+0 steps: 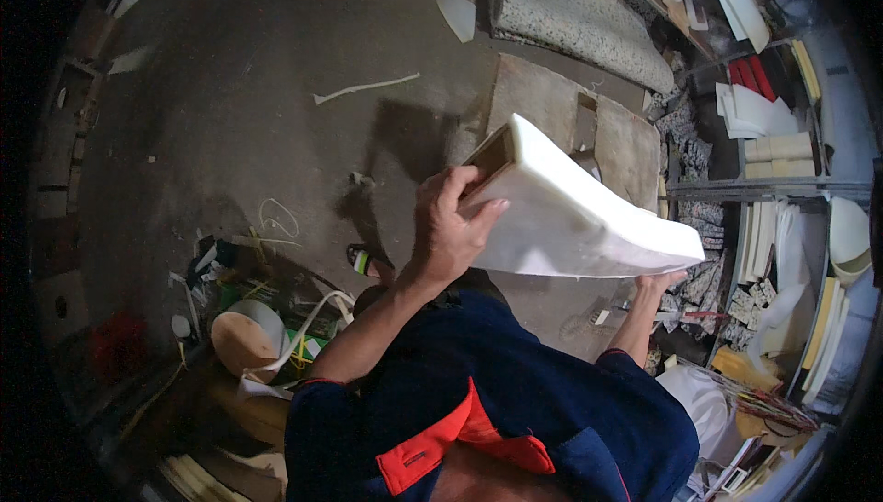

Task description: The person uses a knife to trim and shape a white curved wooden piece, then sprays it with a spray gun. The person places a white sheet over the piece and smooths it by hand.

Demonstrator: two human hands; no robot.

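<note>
Between my two hands I hold up a large curved panel [575, 212] faced with white foam. Its thick foam edge catches the light, and a bare brown wooden edge shows at its upper left end. My left hand [451, 230] grips that end, with the fingers over the wooden edge and the thumb on the white face. At the lower right end my right hand [659, 281] supports the panel from below; most of its fingers are hidden behind it. The panel is tilted, its left end higher in the picture than its right.
A flat wooden board with a cut-out [625, 148] lies on the floor beyond the panel. Behind it rests a long speckled foam block [575, 19]. Shelves with foam sheets [777, 148] stand at the right. Scraps and a round container [248, 336] sit at the lower left.
</note>
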